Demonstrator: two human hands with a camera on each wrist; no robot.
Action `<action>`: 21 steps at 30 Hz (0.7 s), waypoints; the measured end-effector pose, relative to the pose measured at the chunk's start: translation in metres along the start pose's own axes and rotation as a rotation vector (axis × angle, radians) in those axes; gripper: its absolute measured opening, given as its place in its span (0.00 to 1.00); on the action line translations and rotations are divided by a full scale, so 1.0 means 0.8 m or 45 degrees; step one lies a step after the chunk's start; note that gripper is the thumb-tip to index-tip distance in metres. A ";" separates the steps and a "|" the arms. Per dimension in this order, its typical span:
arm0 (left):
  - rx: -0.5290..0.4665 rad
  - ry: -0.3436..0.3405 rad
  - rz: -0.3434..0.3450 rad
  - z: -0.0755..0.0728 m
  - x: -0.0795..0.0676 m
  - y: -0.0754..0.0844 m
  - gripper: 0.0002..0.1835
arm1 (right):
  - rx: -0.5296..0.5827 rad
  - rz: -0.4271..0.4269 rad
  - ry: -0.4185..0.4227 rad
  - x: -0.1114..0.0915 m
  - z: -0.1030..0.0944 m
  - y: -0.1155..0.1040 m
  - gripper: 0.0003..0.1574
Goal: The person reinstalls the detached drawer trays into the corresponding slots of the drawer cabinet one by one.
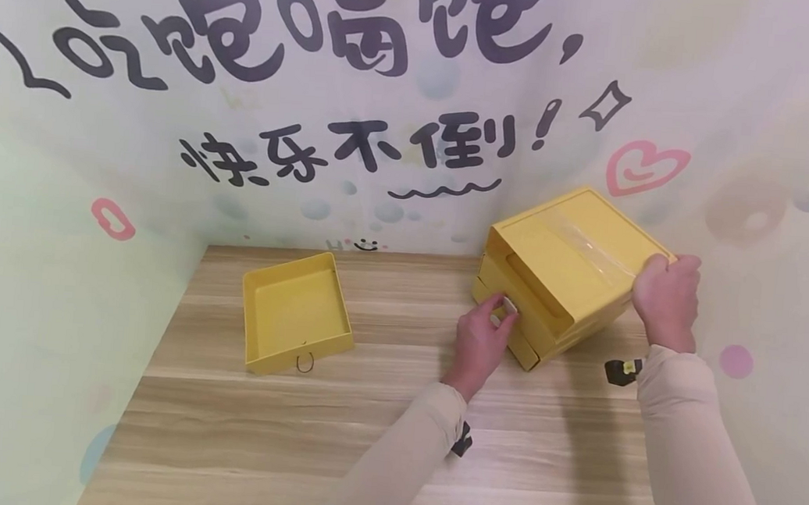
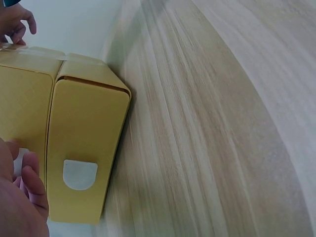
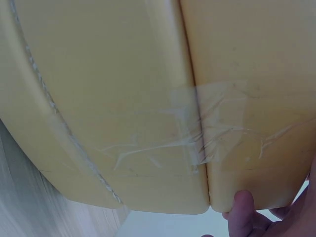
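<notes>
A yellow drawer cabinet (image 1: 581, 249) stands tilted to the view on the table's right side, its top compartment without a drawer. My left hand (image 1: 480, 344) pinches the white pull tab (image 1: 509, 305) on the drawer front below that gap. Another white tab (image 2: 80, 175) shows on the bottom drawer in the left wrist view. With my right hand (image 1: 667, 298) I grip the cabinet's rear right corner; the right wrist view has its thumb (image 3: 242, 207) against the side wall. Clear tape (image 3: 217, 128) crosses the seams there.
An open yellow drawer (image 1: 299, 312) lies on the left of the wood-grain table (image 1: 279, 439), a thin loop (image 1: 305, 363) at its front. A printed wall (image 1: 280, 119) runs behind the table, with more wall on both sides.
</notes>
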State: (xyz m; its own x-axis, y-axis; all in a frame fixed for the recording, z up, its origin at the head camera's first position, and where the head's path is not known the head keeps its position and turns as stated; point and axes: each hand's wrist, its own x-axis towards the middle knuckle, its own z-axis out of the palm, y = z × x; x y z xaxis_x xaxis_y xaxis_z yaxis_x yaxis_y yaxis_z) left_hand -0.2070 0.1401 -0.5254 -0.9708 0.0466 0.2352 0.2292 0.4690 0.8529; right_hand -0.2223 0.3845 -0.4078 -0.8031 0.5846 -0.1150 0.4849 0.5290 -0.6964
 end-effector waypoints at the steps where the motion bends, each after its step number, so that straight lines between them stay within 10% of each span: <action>1: 0.002 -0.001 0.001 0.000 0.000 0.000 0.20 | 0.001 -0.001 0.000 0.000 0.000 0.000 0.40; 15: -0.037 -0.098 0.010 -0.018 0.002 -0.004 0.26 | 0.010 0.014 -0.024 -0.001 -0.003 -0.002 0.41; 21: -0.104 0.018 -0.054 -0.050 -0.002 -0.028 0.23 | 0.004 0.012 -0.020 -0.003 -0.003 0.000 0.41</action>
State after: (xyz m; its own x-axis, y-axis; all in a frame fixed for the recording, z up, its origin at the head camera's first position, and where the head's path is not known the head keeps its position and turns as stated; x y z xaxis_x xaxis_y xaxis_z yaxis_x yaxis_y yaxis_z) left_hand -0.2079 0.0947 -0.5261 -0.9789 0.0152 0.2040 0.1931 0.3969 0.8973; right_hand -0.2197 0.3847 -0.4059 -0.8040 0.5797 -0.1324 0.4911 0.5218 -0.6975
